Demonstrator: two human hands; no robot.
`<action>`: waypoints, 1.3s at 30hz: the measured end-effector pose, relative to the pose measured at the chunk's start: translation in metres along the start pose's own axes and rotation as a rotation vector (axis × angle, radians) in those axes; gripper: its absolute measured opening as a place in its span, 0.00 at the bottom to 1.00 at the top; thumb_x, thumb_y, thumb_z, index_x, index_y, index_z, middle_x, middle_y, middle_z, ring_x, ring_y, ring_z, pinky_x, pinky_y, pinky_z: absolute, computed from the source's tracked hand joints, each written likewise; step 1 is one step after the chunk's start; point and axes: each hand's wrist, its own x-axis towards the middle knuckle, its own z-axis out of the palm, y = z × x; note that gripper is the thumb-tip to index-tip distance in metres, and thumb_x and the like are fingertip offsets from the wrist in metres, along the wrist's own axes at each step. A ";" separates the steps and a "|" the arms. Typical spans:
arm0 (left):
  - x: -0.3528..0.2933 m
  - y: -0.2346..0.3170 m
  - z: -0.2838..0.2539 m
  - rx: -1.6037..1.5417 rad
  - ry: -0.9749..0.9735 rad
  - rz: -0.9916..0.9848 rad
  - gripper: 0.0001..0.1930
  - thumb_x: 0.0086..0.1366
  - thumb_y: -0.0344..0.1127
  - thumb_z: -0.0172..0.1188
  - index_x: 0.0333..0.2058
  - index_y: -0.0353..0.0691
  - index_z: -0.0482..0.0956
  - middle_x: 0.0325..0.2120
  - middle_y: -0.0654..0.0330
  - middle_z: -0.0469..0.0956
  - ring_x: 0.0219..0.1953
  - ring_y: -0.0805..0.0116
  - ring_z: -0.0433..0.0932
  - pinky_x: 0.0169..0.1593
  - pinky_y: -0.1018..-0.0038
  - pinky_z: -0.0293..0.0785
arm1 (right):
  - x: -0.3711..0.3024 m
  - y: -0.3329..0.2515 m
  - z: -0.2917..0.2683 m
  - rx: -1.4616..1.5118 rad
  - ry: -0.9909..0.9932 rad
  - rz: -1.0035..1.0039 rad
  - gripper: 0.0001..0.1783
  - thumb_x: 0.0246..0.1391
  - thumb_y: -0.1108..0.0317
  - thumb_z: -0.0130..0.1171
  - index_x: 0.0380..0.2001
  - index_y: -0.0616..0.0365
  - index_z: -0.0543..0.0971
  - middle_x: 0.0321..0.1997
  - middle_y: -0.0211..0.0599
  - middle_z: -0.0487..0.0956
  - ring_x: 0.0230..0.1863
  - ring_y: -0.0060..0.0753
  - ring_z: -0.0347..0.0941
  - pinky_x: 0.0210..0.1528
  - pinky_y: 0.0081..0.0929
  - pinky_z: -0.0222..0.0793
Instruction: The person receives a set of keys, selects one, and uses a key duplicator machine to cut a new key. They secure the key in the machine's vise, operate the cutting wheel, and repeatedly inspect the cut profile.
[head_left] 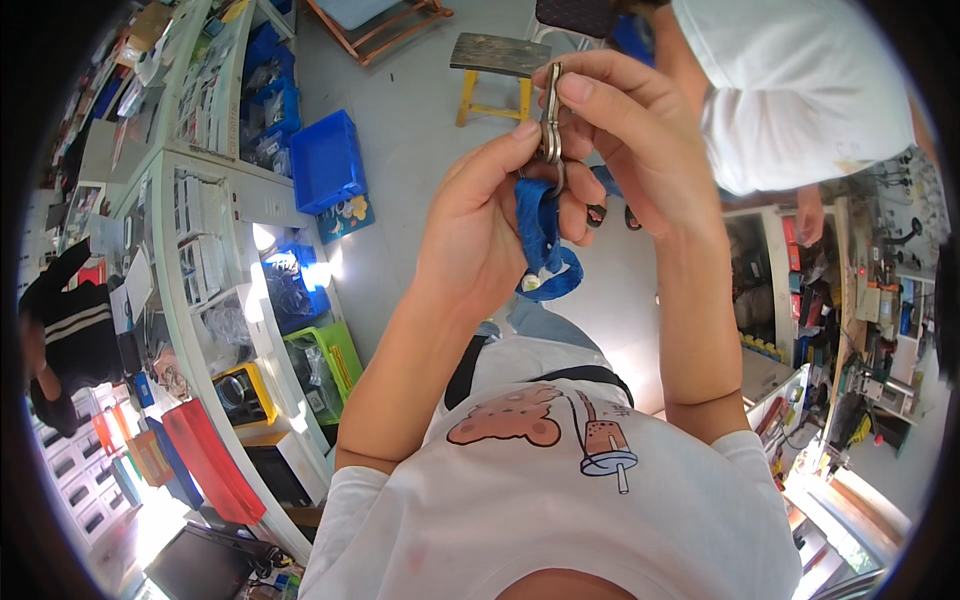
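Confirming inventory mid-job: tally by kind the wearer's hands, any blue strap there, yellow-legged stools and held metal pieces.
Hands (left hand, right hand): 2
Blue strap: 1
Yellow-legged stool: 1
Metal pieces: overlapping, can't count
Total counted: 4

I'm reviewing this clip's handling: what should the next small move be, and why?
Perhaps the right hand should fan the keys slightly: they lie close together, and it pinches their upper end while the left hand holds lower, by the blue strap.
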 end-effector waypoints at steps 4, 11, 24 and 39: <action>-0.008 0.005 -0.002 0.050 -0.009 -0.020 0.15 0.66 0.41 0.41 0.36 0.35 0.72 0.23 0.57 0.74 0.18 0.71 0.67 0.27 0.72 0.68 | -0.009 0.000 0.012 -0.026 0.047 -0.022 0.11 0.46 0.69 0.61 0.32 0.65 0.78 0.21 0.32 0.74 0.22 0.19 0.70 0.27 0.17 0.65; -0.013 0.008 -0.004 0.227 -0.013 0.006 0.19 0.65 0.42 0.42 0.41 0.29 0.71 0.25 0.52 0.75 0.20 0.69 0.72 0.27 0.74 0.72 | -0.017 0.002 0.021 -0.089 0.184 -0.079 0.11 0.44 0.71 0.62 0.32 0.66 0.77 0.24 0.35 0.76 0.24 0.21 0.73 0.27 0.17 0.67; -0.019 0.003 0.003 0.666 0.069 0.325 0.19 0.66 0.41 0.45 0.36 0.27 0.74 0.21 0.57 0.74 0.20 0.75 0.72 0.27 0.80 0.69 | -0.024 0.008 0.013 -0.027 0.232 -0.096 0.12 0.45 0.69 0.63 0.32 0.65 0.77 0.28 0.35 0.78 0.30 0.22 0.74 0.33 0.18 0.69; -0.028 -0.002 0.022 0.776 0.038 0.432 0.14 0.64 0.34 0.50 0.39 0.26 0.73 0.22 0.53 0.76 0.20 0.73 0.74 0.28 0.78 0.74 | -0.041 0.019 0.001 0.095 0.082 -0.427 0.09 0.51 0.71 0.57 0.35 0.62 0.76 0.33 0.37 0.77 0.32 0.23 0.73 0.36 0.20 0.69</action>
